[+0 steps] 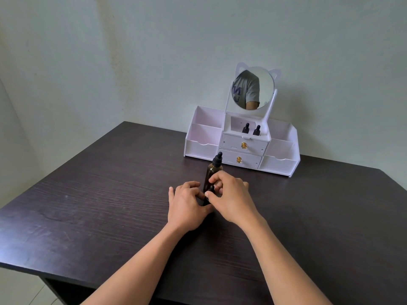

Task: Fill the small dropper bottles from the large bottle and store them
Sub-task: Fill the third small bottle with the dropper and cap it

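A large dark amber bottle [213, 170] with a black dropper cap stands upright on the dark table, just behind my hands. In front of it stands a small dropper bottle [209, 193], mostly hidden by my fingers. My left hand [187, 204] holds its body from the left. My right hand [231, 195] pinches its black cap from the right. Two more small dropper bottles [251, 129] stand side by side in the top middle compartment of the white organizer [199, 147].
The white organizer with two gold-knobbed drawers [242, 150] and a cat-ear mirror [253, 88] stands at the back of the dark wooden table [105, 194], against the wall. Its side compartments hold nothing visible. The table's front edge [66, 277] lies near my forearms.
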